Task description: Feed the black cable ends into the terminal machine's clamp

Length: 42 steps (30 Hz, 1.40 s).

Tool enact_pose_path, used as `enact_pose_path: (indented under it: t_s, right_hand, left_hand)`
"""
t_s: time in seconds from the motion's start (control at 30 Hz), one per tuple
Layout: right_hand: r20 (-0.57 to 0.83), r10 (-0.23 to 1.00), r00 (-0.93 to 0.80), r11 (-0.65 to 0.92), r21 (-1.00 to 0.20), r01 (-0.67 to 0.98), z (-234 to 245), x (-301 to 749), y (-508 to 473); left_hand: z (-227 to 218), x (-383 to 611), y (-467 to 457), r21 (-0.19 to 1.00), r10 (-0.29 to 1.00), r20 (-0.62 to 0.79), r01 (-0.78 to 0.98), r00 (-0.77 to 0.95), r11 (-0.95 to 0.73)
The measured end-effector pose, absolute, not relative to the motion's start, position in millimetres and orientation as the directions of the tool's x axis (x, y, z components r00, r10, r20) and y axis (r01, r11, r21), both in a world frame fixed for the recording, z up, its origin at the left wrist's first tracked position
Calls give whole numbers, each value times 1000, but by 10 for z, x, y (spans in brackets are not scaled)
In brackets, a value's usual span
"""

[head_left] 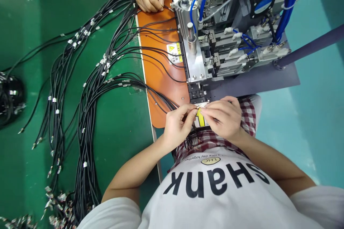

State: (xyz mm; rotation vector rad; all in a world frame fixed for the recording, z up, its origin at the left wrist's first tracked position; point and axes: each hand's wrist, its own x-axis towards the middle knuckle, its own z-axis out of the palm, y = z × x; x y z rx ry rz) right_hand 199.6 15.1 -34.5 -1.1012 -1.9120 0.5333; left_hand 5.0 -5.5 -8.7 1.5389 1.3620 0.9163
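Centrally, just below mid-frame: left hand [179, 121], thumb and forefinger pinched together on a fine pale wire end [198, 107], which pokes out at the fingertips. Right hand [224, 116], fingertips bunched just beside that end; whether they clamp it, cannot tell. Black cables [163, 98], a bundle, entering from the left and passing behind the left hand. Metal press fixture [197, 65], above both hands, upper right of centre.
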Motion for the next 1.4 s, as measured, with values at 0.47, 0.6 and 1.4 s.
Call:
enact_pose_path:
  t_s: [0.47, 0.6, 1.4]
  right_hand:
    - [157, 968, -196, 202, -949, 240, -176, 1937, 223]
    - [159, 968, -194, 205, -947, 246, -208, 1912, 199]
    - [328, 916, -230, 398, -809, 432, -225, 1890, 133]
  left_hand:
    - [-119, 47, -56, 928, 991, 27, 365, 133, -75]
    - [-107, 59, -36, 959, 992, 13, 280, 122, -47]
    - [-48, 69, 64, 933, 935, -324, -118, 142, 341]
